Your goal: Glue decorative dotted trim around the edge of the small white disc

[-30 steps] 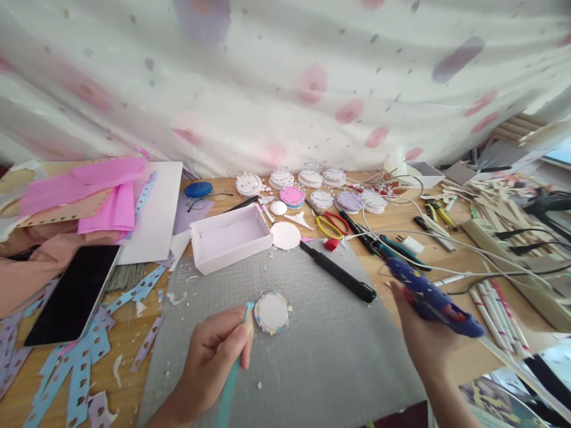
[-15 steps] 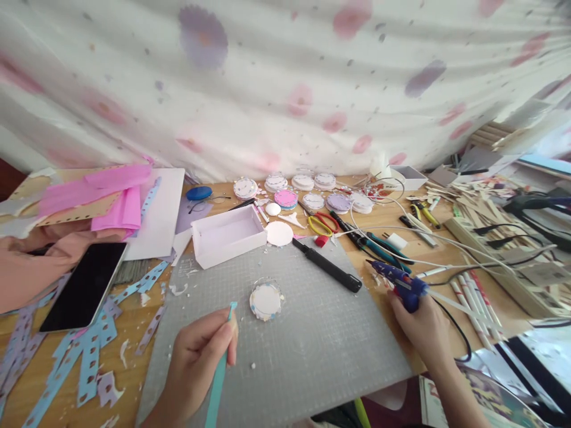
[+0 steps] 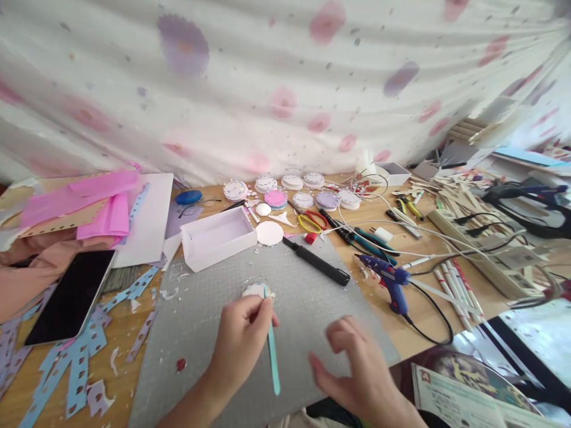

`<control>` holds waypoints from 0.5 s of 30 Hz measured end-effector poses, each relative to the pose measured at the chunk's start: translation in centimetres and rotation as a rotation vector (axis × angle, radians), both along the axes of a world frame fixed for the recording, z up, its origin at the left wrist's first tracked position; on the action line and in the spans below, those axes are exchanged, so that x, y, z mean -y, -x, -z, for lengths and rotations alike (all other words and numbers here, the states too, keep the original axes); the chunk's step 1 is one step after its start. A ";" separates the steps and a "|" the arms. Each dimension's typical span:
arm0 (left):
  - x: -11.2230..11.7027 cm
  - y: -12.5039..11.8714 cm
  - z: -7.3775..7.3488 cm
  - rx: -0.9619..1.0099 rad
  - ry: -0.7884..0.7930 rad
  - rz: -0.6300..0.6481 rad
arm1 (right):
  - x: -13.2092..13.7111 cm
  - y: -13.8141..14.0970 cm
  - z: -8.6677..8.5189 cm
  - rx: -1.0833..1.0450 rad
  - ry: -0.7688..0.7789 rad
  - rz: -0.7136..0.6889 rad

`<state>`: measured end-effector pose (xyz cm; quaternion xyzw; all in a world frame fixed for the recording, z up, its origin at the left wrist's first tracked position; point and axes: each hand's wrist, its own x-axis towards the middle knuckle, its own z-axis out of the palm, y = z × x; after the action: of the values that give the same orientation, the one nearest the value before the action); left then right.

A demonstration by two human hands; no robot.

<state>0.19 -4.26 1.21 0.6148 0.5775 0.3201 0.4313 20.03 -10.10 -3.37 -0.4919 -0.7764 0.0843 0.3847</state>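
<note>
My left hand [image 3: 250, 330] pinches a flat teal stick [image 3: 273, 362] near its upper end, over a grey cutting mat [image 3: 187, 339]. Behind the fingers lies a small round white paper piece with a lacy clear rim [image 3: 255, 289], partly covered by the hand and stick. My right hand [image 3: 357, 362] hovers over the mat's right part, fingers apart and slightly blurred, holding nothing. To its upper right, a blue hot glue gun [image 3: 390, 279] rests on the wooden table. A small red bit [image 3: 181, 364] lies on the mat at left.
A white open box [image 3: 218, 238], a white paper disc [image 3: 270, 233] and a black pen-like tool [image 3: 319, 263] lie at the mat's back. Several decorated discs [image 3: 275, 199] line the rear. A phone [image 3: 71, 297] lies left; a power strip [image 3: 486, 255] and cables stand right.
My right hand has let go of the glue gun, now lying on the table, and moved left over the mat. My left hand has carried the teal stick right, to the round piece.
</note>
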 end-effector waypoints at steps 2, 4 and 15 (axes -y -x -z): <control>0.0 -1.0 0.2 -0.101 -0.122 0.028 | -1.9 2.3 -0.3 -0.036 -0.057 -0.168; 0.1 -1.6 0.4 -0.215 -0.254 0.025 | -3.7 3.7 -0.5 -0.038 -0.122 -0.267; -2.8 1.6 0.0 -0.411 -0.533 0.176 | -9.5 3.3 2.1 -0.447 -0.134 -0.178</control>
<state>-1.40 -1.48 1.26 0.8048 0.4933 0.2906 0.1563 16.68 -0.64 -5.45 -0.3640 -0.7162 0.1731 0.5697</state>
